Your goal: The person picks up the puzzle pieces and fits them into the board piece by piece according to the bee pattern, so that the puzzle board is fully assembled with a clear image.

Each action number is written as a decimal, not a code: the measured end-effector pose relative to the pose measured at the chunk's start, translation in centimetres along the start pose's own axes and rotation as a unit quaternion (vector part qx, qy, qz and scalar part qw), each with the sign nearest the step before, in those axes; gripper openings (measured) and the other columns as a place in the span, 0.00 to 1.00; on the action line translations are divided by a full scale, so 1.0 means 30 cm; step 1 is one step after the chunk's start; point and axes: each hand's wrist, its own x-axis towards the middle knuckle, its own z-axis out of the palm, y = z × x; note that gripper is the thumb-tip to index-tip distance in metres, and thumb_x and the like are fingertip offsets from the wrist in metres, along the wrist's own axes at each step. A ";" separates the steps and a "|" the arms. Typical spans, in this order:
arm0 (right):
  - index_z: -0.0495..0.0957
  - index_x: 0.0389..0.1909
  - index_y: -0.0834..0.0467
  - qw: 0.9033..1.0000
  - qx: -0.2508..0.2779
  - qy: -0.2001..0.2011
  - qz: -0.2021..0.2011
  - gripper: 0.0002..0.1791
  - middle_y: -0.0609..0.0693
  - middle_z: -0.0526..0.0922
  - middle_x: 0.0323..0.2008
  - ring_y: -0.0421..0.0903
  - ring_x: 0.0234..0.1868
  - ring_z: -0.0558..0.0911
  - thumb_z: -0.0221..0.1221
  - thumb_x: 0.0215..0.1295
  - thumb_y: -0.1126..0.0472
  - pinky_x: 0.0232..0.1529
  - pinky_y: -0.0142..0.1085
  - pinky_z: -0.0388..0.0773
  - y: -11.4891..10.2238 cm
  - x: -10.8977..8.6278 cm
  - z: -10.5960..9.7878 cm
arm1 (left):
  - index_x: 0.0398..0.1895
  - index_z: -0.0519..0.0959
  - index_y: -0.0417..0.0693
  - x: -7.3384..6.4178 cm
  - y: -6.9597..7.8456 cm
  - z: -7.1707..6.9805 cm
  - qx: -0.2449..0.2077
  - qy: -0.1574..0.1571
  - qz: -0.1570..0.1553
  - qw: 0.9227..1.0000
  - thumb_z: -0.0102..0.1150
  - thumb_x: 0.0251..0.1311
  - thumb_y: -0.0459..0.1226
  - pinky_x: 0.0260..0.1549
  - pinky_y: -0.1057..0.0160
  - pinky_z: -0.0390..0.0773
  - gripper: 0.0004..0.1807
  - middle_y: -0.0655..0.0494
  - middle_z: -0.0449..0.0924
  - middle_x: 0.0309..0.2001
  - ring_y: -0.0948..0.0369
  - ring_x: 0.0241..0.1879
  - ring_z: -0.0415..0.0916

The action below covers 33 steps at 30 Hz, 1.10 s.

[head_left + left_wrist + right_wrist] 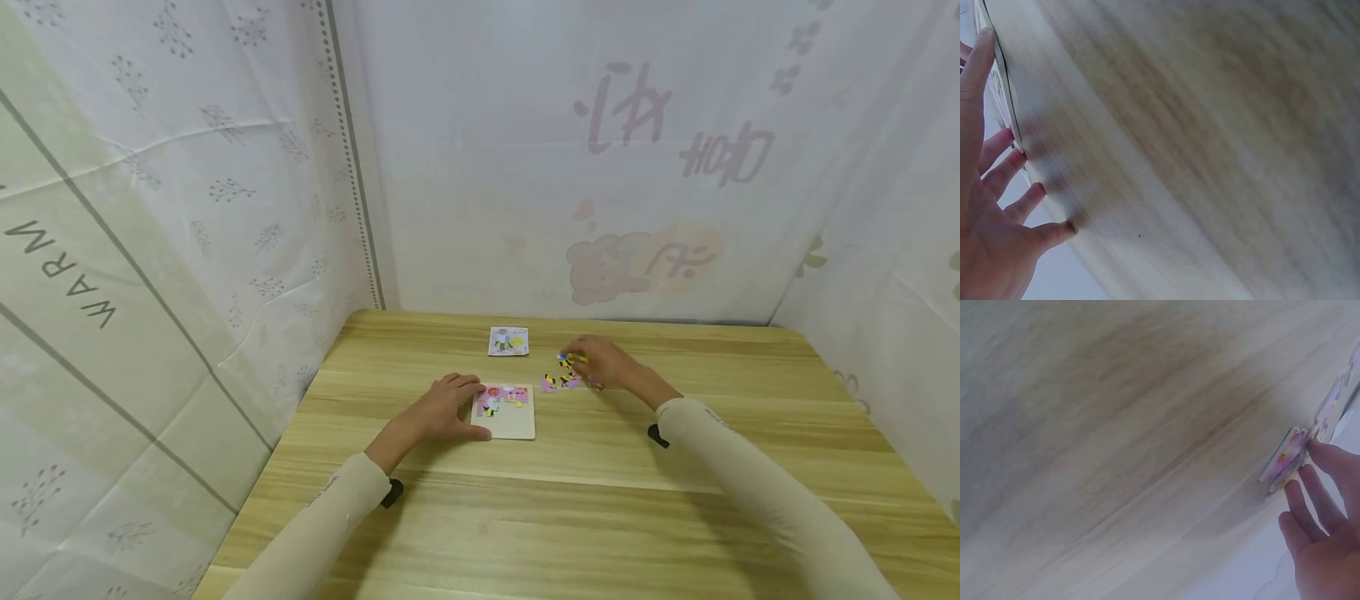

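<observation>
The tray [517, 423] holds pieces [492, 392] along its top and left. Left hand [446, 409], fingers spread, touches its edge; right hand [606, 362], fingers part-bent, touches loose pieces [549, 383], grip undeterminable.

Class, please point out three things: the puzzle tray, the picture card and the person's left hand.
Puzzle tray [514, 424]: head view, on its bare part near the lower edge.
Picture card [508, 342]: head view, on the middle of its printed face.
Left hand [442, 411]: head view, on the back of the hand.

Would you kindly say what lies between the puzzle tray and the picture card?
Bare tabletop lies between the puzzle tray and picture card in the head view.
</observation>
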 end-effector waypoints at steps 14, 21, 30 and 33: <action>0.86 0.56 0.59 0.998 -0.009 0.025 -0.050 0.13 0.57 0.84 0.52 0.54 0.52 0.82 0.64 0.73 0.64 0.49 0.49 0.83 0.001 -0.002 0.022 | 0.75 0.70 0.46 0.001 0.006 -0.001 -0.001 -0.003 -0.005 1.000 0.70 0.55 0.66 0.75 0.38 0.55 0.51 0.49 0.65 0.77 0.45 0.77 0.56; 0.86 0.54 0.61 0.995 -0.043 0.036 -0.086 0.13 0.59 0.85 0.50 0.55 0.50 0.84 0.65 0.72 0.64 0.48 0.48 0.84 -0.040 0.005 0.031 | 0.74 0.71 0.45 0.001 0.006 -0.006 -0.007 0.000 -0.004 1.000 0.71 0.55 0.65 0.74 0.36 0.55 0.50 0.48 0.65 0.76 0.42 0.77 0.56; 0.87 0.53 0.61 0.989 -0.044 0.050 -0.130 0.13 0.57 0.85 0.46 0.51 0.44 0.83 0.66 0.69 0.67 0.41 0.43 0.84 -0.121 0.003 0.043 | 0.74 0.71 0.46 -0.002 0.002 -0.003 -0.010 0.006 0.004 1.000 0.71 0.55 0.65 0.73 0.34 0.57 0.49 0.47 0.66 0.76 0.43 0.76 0.58; 0.87 0.54 0.59 0.991 -0.033 0.047 -0.124 0.13 0.56 0.85 0.47 0.50 0.45 0.83 0.67 0.69 0.65 0.42 0.43 0.84 -0.147 0.001 0.048 | 0.73 0.72 0.46 -0.001 0.003 -0.006 -0.009 0.006 0.007 1.000 0.72 0.55 0.64 0.72 0.34 0.57 0.49 0.47 0.67 0.75 0.43 0.76 0.59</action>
